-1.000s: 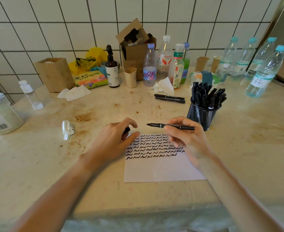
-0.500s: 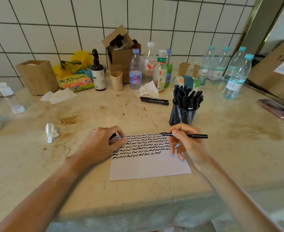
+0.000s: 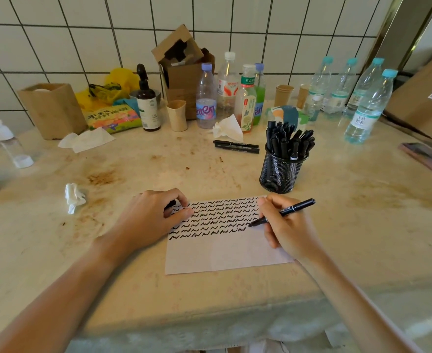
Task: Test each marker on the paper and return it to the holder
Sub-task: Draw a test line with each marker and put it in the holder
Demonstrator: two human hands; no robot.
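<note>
1. Your right hand (image 3: 290, 231) is pinching the marker (image 3: 283, 212), tip touching the paper (image 3: 225, 253) just below the holder (image 3: 281, 171).
2. Your left hand (image 3: 148, 220) is curling its fingers round a black cap (image 3: 171, 204), resting on the paper's left edge.

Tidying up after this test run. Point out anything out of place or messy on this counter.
Two markers lie loose on the counter instead of standing in the mesh holder. A crumpled tissue sits left of the paper, more tissues lie by the bottles, and brown stains mark the surface.
</note>
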